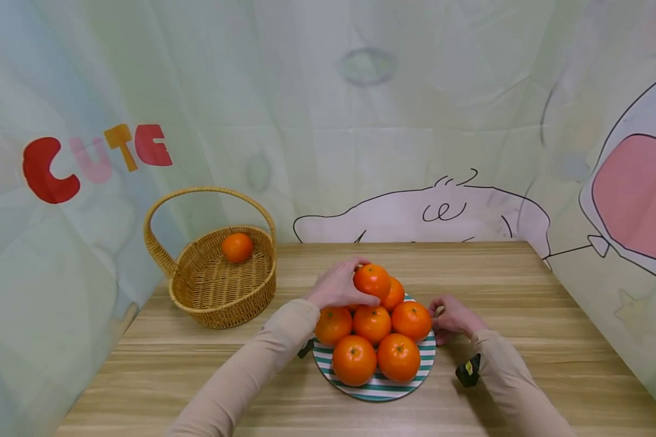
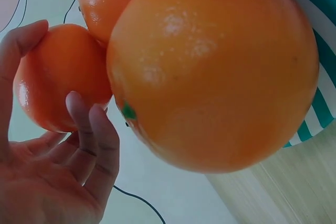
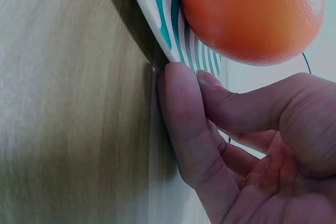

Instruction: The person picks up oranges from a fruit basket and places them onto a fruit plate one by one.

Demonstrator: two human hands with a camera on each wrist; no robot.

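Note:
My left hand holds an orange at the top of a pile, its fingers and thumb curled round the fruit. In the left wrist view that orange sits between thumb and fingers, beside a much nearer orange. Several more oranges lie on a round plate with green and white stripes. At the plate's right edge, my right hand pinches the rim. The right wrist view shows its thumb and finger on the striped rim, under an orange.
A wicker basket with a tall arched handle stands on the wooden table to the left, with one orange inside. A printed curtain hangs behind the table and along its sides.

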